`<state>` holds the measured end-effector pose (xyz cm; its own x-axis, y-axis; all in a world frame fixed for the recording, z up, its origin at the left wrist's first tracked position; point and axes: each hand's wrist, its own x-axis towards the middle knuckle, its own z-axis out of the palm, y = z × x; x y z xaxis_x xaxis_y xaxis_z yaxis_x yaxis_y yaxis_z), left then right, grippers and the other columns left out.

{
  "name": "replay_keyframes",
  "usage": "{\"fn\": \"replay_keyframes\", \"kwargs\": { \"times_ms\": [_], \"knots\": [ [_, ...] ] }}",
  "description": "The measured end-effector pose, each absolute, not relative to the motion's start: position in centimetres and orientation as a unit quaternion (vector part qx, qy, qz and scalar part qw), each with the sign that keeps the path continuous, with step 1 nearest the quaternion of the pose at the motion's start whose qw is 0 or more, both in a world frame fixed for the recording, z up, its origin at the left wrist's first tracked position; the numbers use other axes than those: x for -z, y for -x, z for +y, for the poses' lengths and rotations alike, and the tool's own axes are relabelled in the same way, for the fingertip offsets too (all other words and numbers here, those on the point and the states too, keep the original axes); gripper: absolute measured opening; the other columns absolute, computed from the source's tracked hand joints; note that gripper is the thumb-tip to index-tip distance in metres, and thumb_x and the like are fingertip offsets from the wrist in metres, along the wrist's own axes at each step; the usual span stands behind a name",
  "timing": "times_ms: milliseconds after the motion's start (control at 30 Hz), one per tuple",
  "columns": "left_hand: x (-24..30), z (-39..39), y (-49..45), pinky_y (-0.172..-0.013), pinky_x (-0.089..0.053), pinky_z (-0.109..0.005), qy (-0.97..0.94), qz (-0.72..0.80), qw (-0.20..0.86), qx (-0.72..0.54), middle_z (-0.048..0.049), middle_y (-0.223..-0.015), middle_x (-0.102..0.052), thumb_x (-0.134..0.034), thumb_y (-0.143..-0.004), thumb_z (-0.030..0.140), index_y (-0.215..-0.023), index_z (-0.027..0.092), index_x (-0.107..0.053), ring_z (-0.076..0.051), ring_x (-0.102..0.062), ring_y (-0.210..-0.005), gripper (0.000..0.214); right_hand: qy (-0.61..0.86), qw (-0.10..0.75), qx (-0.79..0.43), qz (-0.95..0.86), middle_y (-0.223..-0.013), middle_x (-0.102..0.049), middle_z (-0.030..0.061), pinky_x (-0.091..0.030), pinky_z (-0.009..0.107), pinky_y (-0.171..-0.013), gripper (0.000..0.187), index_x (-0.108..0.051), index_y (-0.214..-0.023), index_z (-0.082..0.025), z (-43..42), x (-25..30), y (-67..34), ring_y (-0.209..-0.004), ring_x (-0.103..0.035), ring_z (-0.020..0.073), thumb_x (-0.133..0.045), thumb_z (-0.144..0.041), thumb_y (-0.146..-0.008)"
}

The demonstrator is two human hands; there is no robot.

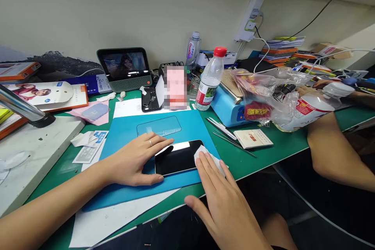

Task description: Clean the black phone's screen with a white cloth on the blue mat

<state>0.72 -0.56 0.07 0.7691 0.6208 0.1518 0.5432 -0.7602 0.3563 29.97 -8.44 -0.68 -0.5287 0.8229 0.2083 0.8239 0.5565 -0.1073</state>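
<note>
A smartphone with a dark glossy screen lies face up on a blue mat. My left hand rests at its left end, thumb by the lower corner and fingers at the top edge, holding it in place. A ring is on one finger. Under the fingertips of my right hand, a folded white wipe is pressed flat against the phone's right end; the thumb sticks out apart. Just behind the phone, a clear screen protector with a black border lies on the mat.
Behind the mat stand a smart display and a red-capped bottle. Tweezers, a pen-like tool and a cigarette pack lie right, near a blue machine. Another person's arm rests at the far right.
</note>
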Motion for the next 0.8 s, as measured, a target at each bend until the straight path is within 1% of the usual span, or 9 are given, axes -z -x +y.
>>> {"fn": "replay_keyframes", "kwargs": {
  "times_ms": [100, 267, 367, 500, 633, 700, 800],
  "knots": [
    [0.1, -0.6, -0.7, -0.099, -0.047, -0.047, -0.929, 0.312, 0.147, -0.132, -0.0159, -0.140, -0.056, -0.064, -0.094, 0.054, -0.161, 0.023, -0.024, -0.033, -0.056, -0.118, 0.084, 0.468, 0.117, 0.001, -0.876, -0.164, -0.036, 0.0192, -0.046, 0.059, -0.116, 0.076, -0.035, -0.160, -0.005, -8.9, 0.7, -30.1, -0.152, -0.037, 0.0353, -0.043, -0.057, -0.104],
    [0.1, -0.6, -0.6, -0.099, -0.047, -0.047, -0.930, 0.307, 0.146, -0.139, -0.0160, -0.139, -0.057, -0.064, -0.094, 0.054, -0.161, 0.023, -0.024, -0.033, -0.056, -0.117, 0.083, 0.486, 0.088, -0.062, -0.867, -0.165, -0.032, 0.0201, -0.039, 0.058, -0.121, 0.083, -0.037, -0.158, -0.002, -6.3, -0.2, -28.5, -0.154, -0.032, 0.0346, -0.035, -0.064, -0.104],
    [0.1, -0.6, -0.6, -0.098, -0.048, -0.047, -0.931, 0.303, 0.142, -0.143, -0.0165, -0.140, -0.057, -0.063, -0.095, 0.054, -0.161, 0.024, -0.023, -0.033, -0.057, -0.117, 0.084, 0.505, 0.098, -0.070, -0.855, -0.164, -0.034, 0.0210, -0.037, 0.059, -0.122, 0.083, -0.038, -0.158, -0.001, -5.1, -0.2, -27.6, -0.154, -0.033, 0.0345, -0.033, -0.064, -0.104],
    [0.1, -0.6, -0.6, -0.097, -0.048, -0.046, -0.931, 0.302, 0.139, -0.149, -0.0164, -0.140, -0.057, -0.064, -0.094, 0.054, -0.161, 0.024, -0.024, -0.033, -0.057, -0.116, 0.083, 0.512, 0.129, -0.037, -0.848, -0.162, -0.039, 0.0214, -0.040, 0.060, -0.120, 0.079, -0.041, -0.157, -0.003, -5.8, 0.3, -27.4, -0.152, -0.037, 0.0353, -0.036, -0.062, -0.104],
    [0.1, -0.6, -0.6, -0.099, -0.048, -0.046, -0.930, 0.308, 0.138, -0.145, -0.0157, -0.140, -0.057, -0.063, -0.095, 0.054, -0.161, 0.024, -0.023, -0.033, -0.057, -0.117, 0.083, 0.493, 0.123, 0.014, -0.861, -0.160, -0.041, 0.0220, -0.044, 0.061, -0.117, 0.078, -0.043, -0.155, 0.000, -7.5, 0.5, -27.8, -0.149, -0.043, 0.0373, -0.038, -0.059, -0.105],
    [0.0, -0.6, -0.6, -0.099, -0.047, -0.046, -0.930, 0.310, 0.139, -0.139, -0.0155, -0.140, -0.057, -0.063, -0.095, 0.054, -0.162, 0.024, -0.023, -0.033, -0.057, -0.118, 0.084, 0.485, 0.122, 0.033, -0.865, -0.160, -0.042, 0.0234, -0.048, 0.060, -0.114, 0.078, -0.044, -0.154, 0.002, -8.2, 0.5, -27.9, -0.147, -0.046, 0.0388, -0.040, -0.059, -0.104],
    [0.0, -0.7, -0.6, -0.099, -0.048, -0.045, -0.931, 0.310, 0.136, -0.139, -0.0151, -0.140, -0.057, -0.065, -0.094, 0.053, -0.162, 0.024, -0.023, -0.032, -0.057, -0.117, 0.085, 0.480, 0.124, 0.043, -0.867, -0.158, -0.044, 0.0259, -0.049, 0.059, -0.114, 0.079, -0.047, -0.151, 0.004, -8.7, 0.4, -27.8, -0.144, -0.049, 0.0407, -0.042, -0.058, -0.104]
  ]
}}
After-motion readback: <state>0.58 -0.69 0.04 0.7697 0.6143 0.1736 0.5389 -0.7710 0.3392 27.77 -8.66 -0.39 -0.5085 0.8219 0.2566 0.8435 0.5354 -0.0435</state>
